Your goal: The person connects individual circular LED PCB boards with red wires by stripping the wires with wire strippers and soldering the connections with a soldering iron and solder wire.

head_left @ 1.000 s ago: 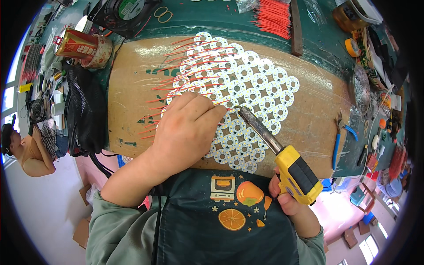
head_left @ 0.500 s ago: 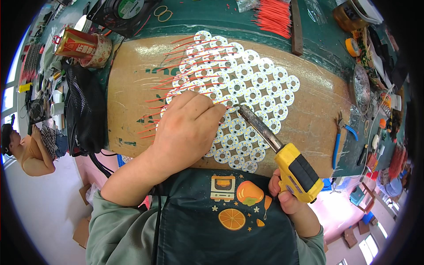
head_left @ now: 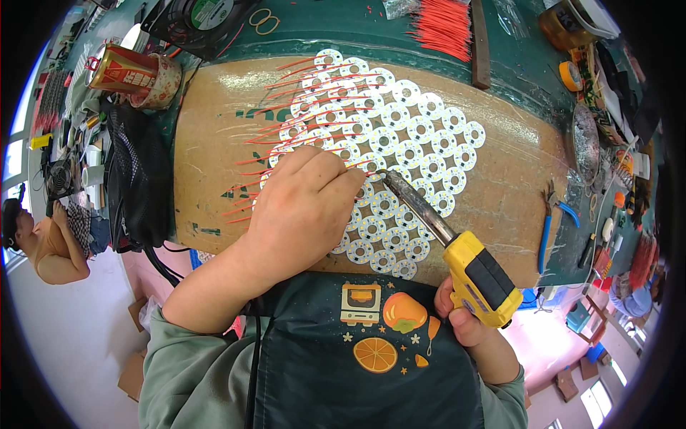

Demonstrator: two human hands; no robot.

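My left hand [head_left: 304, 211] is closed in a pinch over the sheet of round white LED boards [head_left: 384, 139], each with a hole in its middle. A red wire [head_left: 371, 172] shows beyond its fingertips, its end against one board. My right hand [head_left: 464, 314] grips a yellow and black soldering iron [head_left: 482, 275] by its lower end. The iron's dark tip touches or nearly touches the board at the wire's end. More red wires [head_left: 286, 136] run left from several boards in the left rows. Part of the sheet is hidden under my left hand.
The boards lie on a brown cardboard sheet [head_left: 207, 157] on a green table. Blue-handled cutters [head_left: 549, 225] lie at the right, a bundle of red wires [head_left: 443, 28] beside a dark bar [head_left: 479, 46] at the back. A black fan [head_left: 200, 25], cup [head_left: 153, 82] and black bag [head_left: 136, 179] stand left.
The soldering iron's tip has shifted very slightly to the left. My left hand stays in the same place, still pinching the wire.
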